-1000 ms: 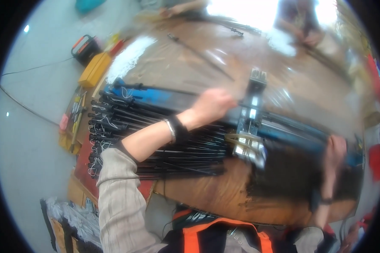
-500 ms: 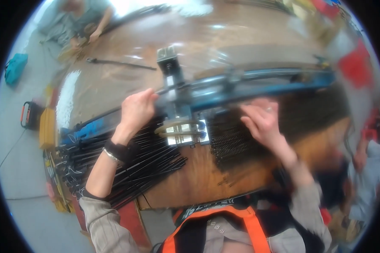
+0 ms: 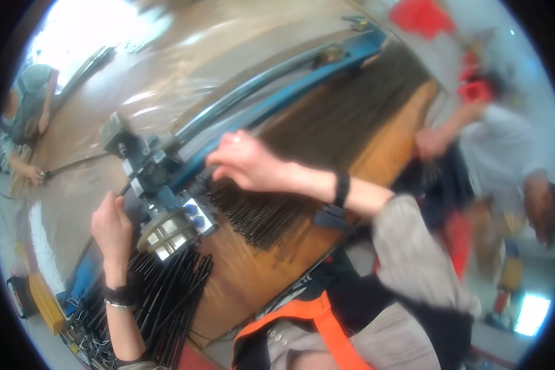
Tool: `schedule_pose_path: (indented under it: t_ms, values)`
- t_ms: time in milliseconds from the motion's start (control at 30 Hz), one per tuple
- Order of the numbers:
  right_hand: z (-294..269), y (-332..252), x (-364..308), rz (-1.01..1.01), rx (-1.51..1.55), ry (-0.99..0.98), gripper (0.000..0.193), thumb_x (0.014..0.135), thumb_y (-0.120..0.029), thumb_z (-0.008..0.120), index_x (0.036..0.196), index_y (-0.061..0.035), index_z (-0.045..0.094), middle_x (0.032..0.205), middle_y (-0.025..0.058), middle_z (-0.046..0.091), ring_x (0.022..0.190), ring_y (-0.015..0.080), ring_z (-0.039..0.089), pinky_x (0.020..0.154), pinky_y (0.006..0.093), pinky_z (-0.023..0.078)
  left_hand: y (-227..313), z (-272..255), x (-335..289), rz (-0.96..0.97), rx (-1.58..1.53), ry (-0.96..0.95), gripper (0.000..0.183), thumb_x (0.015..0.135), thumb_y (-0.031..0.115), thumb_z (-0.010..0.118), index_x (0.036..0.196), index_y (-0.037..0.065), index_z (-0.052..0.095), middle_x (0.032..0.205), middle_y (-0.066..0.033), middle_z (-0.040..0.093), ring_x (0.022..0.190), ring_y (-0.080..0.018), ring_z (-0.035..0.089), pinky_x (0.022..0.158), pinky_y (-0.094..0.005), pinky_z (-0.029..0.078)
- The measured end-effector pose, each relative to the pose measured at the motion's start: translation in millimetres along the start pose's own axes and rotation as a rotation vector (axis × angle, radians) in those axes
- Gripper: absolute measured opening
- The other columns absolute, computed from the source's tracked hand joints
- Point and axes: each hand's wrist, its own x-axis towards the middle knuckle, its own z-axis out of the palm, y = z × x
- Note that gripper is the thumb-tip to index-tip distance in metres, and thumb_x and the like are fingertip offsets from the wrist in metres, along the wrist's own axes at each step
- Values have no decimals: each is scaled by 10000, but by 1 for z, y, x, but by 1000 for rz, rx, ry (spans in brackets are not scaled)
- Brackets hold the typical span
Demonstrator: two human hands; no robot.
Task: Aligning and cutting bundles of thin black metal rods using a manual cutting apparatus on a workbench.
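My left hand (image 3: 112,228) is closed around a thin black rod beside the metal head of a bench machine (image 3: 157,176). A long blue rail (image 3: 283,102) runs from that head toward the far right. My right hand (image 3: 243,161) hangs over the near side of the rail, its fingers curled in; what they hold, if anything, is hidden and blurred. Below it lies a layer of dark coil springs (image 3: 262,219) on the wooden table (image 3: 246,280). Black rods (image 3: 166,290) lie in a pile below my left hand.
At the far left a person (image 3: 34,111) works at the same table, a hand on a dark rod. Another person in a pale shirt (image 3: 502,145) is close on the right. A yellow box (image 3: 45,302) stands by the left edge. Red items (image 3: 422,17) blur at upper right.
The view has swung round to the right, so the machine and table appear tilted and farther left. My right hand has come nearer the machine head; my left hand stays closed beside it.
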Motion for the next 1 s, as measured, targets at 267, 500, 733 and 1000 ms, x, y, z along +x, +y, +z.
schedule_pose_path:
  t_ms: [267,500,733,1000]
  values:
    - [-179,32,-82,3,-881,-524,171,695,-212,706,782,-138,579,737,3,571,821,207,579,786,393,430,-103,18,-13,292,158,185,112,927,109,574,1029,92,617,884,-136,628,806,-352,614,705,-454,464]
    - [-218,80,-133,-62,-862,-590,203,667,-98,644,855,-108,567,815,60,572,855,250,578,761,403,473,-58,-4,-23,235,417,337,305,878,93,618,1180,136,625,999,-67,649,981,-247,607,810,-410,423]
    - [-165,-14,-84,-81,-725,-595,177,604,-57,668,729,-85,546,749,122,570,715,324,569,606,460,457,79,-33,-170,34,37,-56,148,811,140,722,921,113,627,912,-56,589,873,-245,557,766,-383,383]
    - [-47,-93,-52,-61,-208,-787,133,680,-59,629,779,-75,542,726,110,581,681,308,609,575,443,481,76,-8,-216,-66,62,35,231,791,173,755,970,86,638,998,-61,592,984,-248,544,821,-378,379]
